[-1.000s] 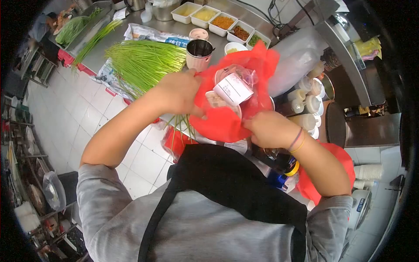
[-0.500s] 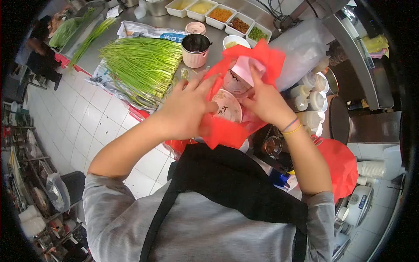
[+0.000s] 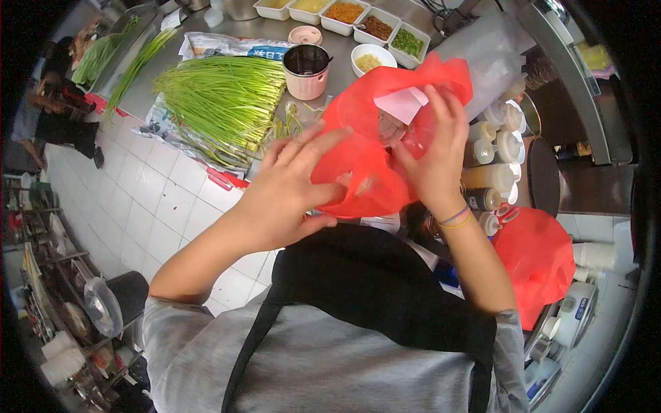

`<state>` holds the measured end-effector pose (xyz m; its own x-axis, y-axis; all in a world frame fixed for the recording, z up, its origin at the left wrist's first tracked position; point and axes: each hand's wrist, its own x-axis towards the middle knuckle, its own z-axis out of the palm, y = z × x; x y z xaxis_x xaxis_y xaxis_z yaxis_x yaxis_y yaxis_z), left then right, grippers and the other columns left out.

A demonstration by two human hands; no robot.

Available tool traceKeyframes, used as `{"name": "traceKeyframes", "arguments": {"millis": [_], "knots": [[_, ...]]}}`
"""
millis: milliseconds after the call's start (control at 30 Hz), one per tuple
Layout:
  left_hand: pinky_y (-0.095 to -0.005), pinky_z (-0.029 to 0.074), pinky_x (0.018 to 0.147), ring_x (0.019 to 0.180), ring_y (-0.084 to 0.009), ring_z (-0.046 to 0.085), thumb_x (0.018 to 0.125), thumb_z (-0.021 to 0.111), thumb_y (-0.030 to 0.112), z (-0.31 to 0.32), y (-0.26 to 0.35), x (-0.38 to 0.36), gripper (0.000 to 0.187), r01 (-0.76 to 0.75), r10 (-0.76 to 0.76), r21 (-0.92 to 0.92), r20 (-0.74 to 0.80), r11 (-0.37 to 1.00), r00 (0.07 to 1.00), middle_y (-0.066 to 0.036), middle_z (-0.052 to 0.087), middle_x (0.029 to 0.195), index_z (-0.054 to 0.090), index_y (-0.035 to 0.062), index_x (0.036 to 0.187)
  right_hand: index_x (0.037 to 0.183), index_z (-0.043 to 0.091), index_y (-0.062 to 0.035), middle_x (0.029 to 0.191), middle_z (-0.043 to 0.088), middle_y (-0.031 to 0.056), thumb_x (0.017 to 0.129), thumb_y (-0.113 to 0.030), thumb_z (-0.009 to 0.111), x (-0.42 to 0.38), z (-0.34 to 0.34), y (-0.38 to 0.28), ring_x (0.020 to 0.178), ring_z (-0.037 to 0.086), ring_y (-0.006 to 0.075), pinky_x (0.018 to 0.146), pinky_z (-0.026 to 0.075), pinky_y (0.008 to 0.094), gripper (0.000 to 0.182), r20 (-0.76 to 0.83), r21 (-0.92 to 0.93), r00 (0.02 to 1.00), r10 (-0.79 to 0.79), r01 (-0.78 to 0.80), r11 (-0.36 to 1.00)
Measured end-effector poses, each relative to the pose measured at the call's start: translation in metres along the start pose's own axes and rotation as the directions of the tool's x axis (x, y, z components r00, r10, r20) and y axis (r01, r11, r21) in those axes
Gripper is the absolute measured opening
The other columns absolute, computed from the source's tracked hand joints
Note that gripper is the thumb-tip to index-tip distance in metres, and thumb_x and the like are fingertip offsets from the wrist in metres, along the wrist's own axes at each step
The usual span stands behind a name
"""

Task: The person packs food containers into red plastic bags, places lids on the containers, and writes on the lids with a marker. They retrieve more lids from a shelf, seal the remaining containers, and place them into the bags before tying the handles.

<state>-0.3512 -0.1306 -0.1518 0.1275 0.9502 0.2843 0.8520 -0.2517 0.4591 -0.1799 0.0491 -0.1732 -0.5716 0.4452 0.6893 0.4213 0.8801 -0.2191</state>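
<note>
In the head view a red plastic bag stands between my two hands. Through its opening show a pink paper slip and part of a clear round container. My left hand lies against the bag's left side, fingers spread and thumb apart. On the other side, my right hand holds the bag near its rim, with the thumb at the opening and the fingers stretched upward. Red film covers most of what is inside.
A heap of green stalks lies on newspaper, left of a pink cup. Food trays line the back, with a white bowl before them. Squeeze bottles and another red bag are at right. A person stands far left.
The bag's film now covers the marked round lid that showed before. My left hand has shifted slightly down and left; my right hand moved right, off the pink slip.
</note>
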Motion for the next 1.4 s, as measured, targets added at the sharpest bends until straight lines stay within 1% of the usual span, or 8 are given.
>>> {"name": "traceKeyframes", "arguments": {"millis": [100, 167, 267, 367, 500, 567, 767, 1400], "knots": [[-0.0535, 0.03, 0.103, 0.126, -0.0336, 0.045, 0.067, 0.076, 0.013, 0.005, -0.017, -0.003, 0.026, -0.226, 0.235, -0.092, 0.108, 0.97, 0.966, -0.013, 0.051, 0.125, 0.062, 0.0108, 0.089, 0.129, 0.049, -0.0122, 0.111, 0.055, 0.0133, 0.066, -0.009, 0.074, 0.0, 0.007, 0.007, 0.097, 0.052, 0.0306, 0.085, 0.04, 0.0417, 0.068, 0.098, -0.021, 0.995, 0.014, -0.012, 1.0], [-0.0536, 0.029, 0.104, 0.123, -0.0326, 0.048, 0.068, 0.076, 0.015, 0.007, -0.018, -0.006, 0.023, -0.184, 0.199, -0.087, 0.213, 0.979, 0.957, -0.016, 0.054, 0.121, 0.06, 0.0082, 0.084, 0.121, 0.056, -0.0123, 0.108, 0.057, 0.0095, 0.068, -0.01, 0.073, 0.001, 0.009, 0.012, 0.097, 0.052, 0.0297, 0.082, 0.04, 0.0403, 0.056, 0.18, 0.087, 0.982, 0.062, -0.079, 0.993], [-0.0556, 0.028, 0.105, 0.126, -0.0337, 0.045, 0.07, 0.075, 0.019, 0.006, -0.009, -0.006, 0.023, -0.062, 0.064, -0.015, 0.26, 0.998, 0.964, -0.019, 0.049, 0.128, 0.06, 0.0073, 0.082, 0.103, 0.064, -0.011, 0.104, 0.058, 0.0055, 0.07, -0.009, 0.071, -0.008, 0.013, 0.022, 0.096, 0.052, 0.0291, 0.079, 0.04, 0.0405, 0.034, 0.277, 0.139, 0.937, -0.212, 0.179, 0.974], [-0.0589, 0.026, 0.105, 0.131, -0.0384, 0.037, 0.072, 0.076, 0.024, 0.006, -0.004, -0.008, 0.024, 0.036, -0.051, 0.059, 0.266, 0.998, 0.963, -0.022, 0.034, 0.142, 0.062, 0.0083, 0.084, 0.089, 0.067, -0.0093, 0.105, 0.057, 0.0082, 0.069, -0.01, 0.071, -0.01, 0.006, 0.003, 0.096, 0.052, 0.0302, 0.081, 0.04, 0.0425, 0.021, 0.182, 0.044, 0.977, -0.106, 0.1, 0.994], [-0.0617, 0.023, 0.107, 0.135, -0.0466, 0.025, 0.071, 0.077, 0.029, 0.006, -0.004, -0.006, 0.028, 0.086, -0.108, 0.087, 0.298, 0.993, 0.948, -0.023, 0.012, 0.153, 0.065, 0.0094, 0.088, 0.096, 0.066, -0.0097, 0.109, 0.056, 0.011, 0.069, -0.012, 0.07, -0.004, 0.007, 0.001, 0.102, 0.051, 0.0326, 0.088, 0.039, 0.0445, 0.028, 0.16, -0.09, 0.987, -0.026, 0.041, 0.995], [-0.062, 0.022, 0.107, 0.135, -0.0491, 0.022, 0.071, 0.077, 0.03, 0.004, -0.004, -0.006, 0.029, 0.09, -0.11, 0.083, 0.284, 0.992, 0.952, -0.023, 0.011, 0.153, 0.066, 0.0095, 0.088, 0.098, 0.066, -0.0089, 0.114, 0.056, 0.0119, 0.069, -0.012, 0.069, -0.009, 0.012, 0.007, 0.109, 0.05, 0.0329, 0.092, 0.038, 0.0453, 0.029, 0.317, -0.094, 0.946, 0.069, -0.041, 0.995], [-0.0616, 0.02, 0.107, 0.137, -0.0501, 0.018, 0.07, 0.077, 0.03, -0.001, -0.001, -0.008, 0.032, 0.111, -0.108, 0.006, 0.276, 0.994, 0.955, -0.023, 0.008, 0.154, 0.068, 0.0115, 0.094, 0.102, 0.064, -0.0039, 0.126, 0.054, 0.0108, 0.078, -0.014, 0.059, -0.026, -0.004, 0.001, 0.123, 0.046, 0.0258, 0.101, 0.035, 0.0455, 0.026, 0.567, 0.207, 0.737, -0.368, 0.305, 0.93], [-0.0659, 0.021, 0.105, 0.137, -0.0515, 0.015, 0.07, 0.078, 0.029, -0.002, 0.005, -0.012, 0.042, 0.077, -0.077, 0.01, 0.281, 0.997, 0.957, -0.02, 0.006, 0.155, 0.066, 0.0178, 0.108, 0.114, 0.061, -0.0033, 0.132, 0.051, 0.0116, 0.083, -0.017, 0.06, -0.039, -0.029, -0.009, 0.125, 0.045, 0.0283, 0.102, 0.035, 0.0455, 0.034, 0.713, 0.122, 0.631, -0.306, 0.318, 0.94]]}}
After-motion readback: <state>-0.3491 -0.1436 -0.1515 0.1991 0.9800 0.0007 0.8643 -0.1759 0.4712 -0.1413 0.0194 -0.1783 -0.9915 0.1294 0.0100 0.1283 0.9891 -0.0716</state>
